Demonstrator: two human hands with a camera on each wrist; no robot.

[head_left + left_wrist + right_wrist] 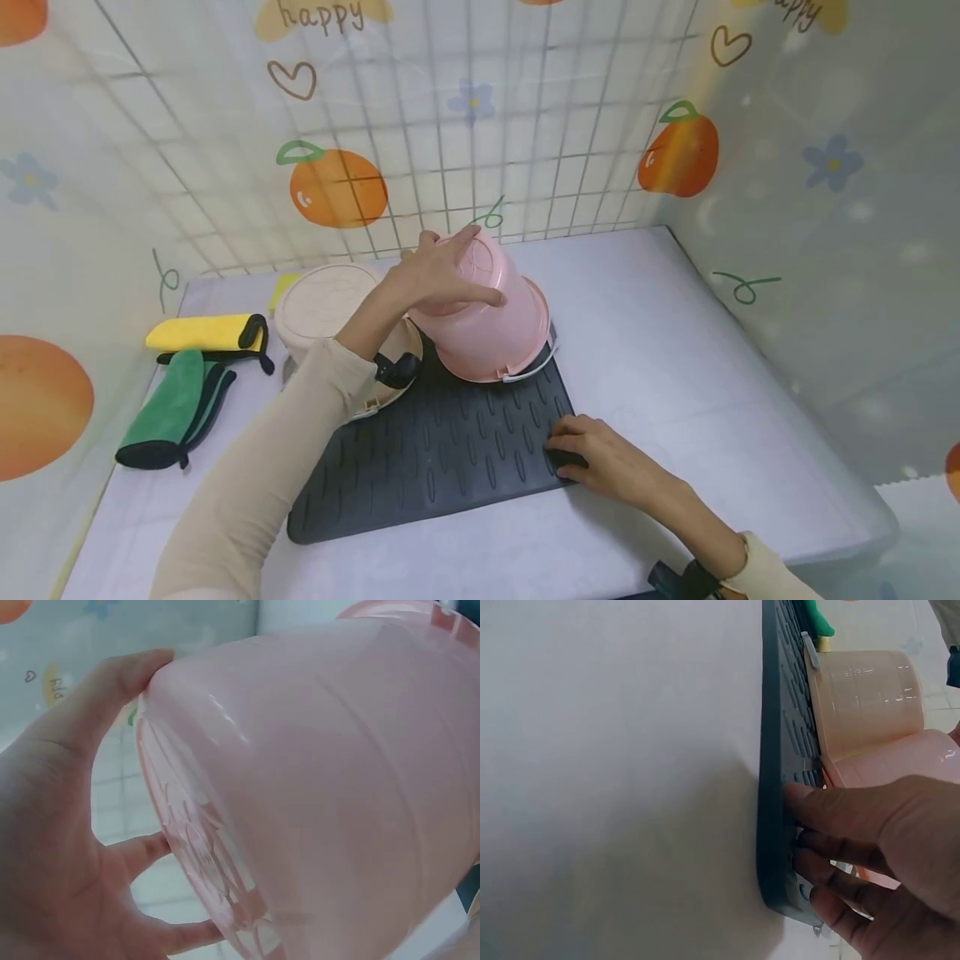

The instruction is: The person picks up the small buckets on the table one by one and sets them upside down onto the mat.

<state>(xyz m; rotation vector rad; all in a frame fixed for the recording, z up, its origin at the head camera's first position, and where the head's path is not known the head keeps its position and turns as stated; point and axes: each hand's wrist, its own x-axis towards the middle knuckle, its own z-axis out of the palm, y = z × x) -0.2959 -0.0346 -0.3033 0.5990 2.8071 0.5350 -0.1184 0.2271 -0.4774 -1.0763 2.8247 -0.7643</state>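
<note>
My left hand [442, 271] grips a pink bucket [491, 337] by its base, fingers spread over the bottom and thumb against the side. The bucket is upside down and tilted, its white wire handle at the rim. In the left wrist view, the hand [52, 795] spans the base of the pink bucket [322, 765]. Beneath it is a dark ribbed mat [450, 450]. My right hand [607, 458] rests on the mat's front right corner, fingers bent. The right wrist view shows its fingertips [799, 791] touching the mat's ribbed top.
A cream bucket [326, 300] stands upside down on the mat, left of the pink one, partly behind my left arm. A rolled yellow cloth [202, 333] and a folded green cloth [165, 408] lie at left. A patterned curtain [472, 150] hangs behind the white-covered table [645, 333].
</note>
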